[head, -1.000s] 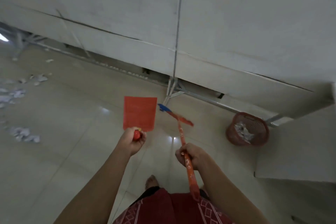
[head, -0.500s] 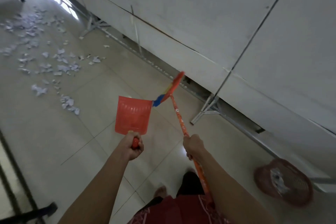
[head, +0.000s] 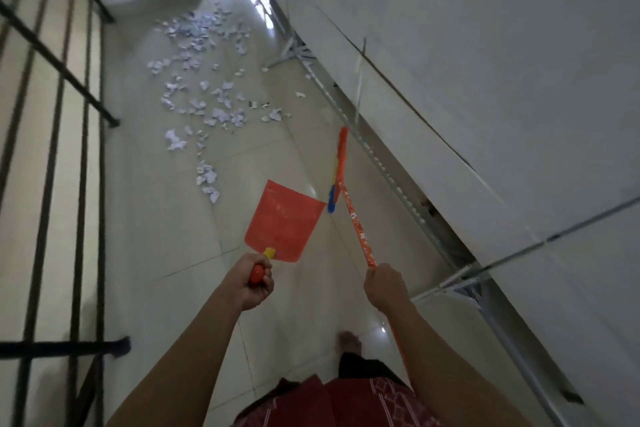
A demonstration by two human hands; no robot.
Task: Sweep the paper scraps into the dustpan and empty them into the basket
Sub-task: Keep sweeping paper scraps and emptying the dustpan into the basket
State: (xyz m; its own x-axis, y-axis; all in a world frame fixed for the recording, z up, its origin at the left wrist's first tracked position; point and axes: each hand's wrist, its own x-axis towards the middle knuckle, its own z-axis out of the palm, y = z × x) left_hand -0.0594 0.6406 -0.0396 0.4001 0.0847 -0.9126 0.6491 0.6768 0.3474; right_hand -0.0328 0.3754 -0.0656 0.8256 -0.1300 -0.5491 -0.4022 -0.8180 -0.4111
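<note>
Swung round from the basket, now out of view, to face the paper scraps (head: 204, 87) head-on. Reads as heading back for another load, with no sweeping begun yet. Still gripping the dustpan (head: 284, 222) handle in the left hand (head: 254, 282), apparently empty and off the floor (head: 166, 253). Right hand (head: 382, 282) wrapped round the broom (head: 337, 166) stick, head just right of the dustpan. White, crumpled, strewn loosely beyond the dustpan, nearest just past its far left corner.

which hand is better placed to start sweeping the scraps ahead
Right, probably: the right hand grips the broom, whose head points toward the paper scraps; the left hand holds only the dustpan.
</note>
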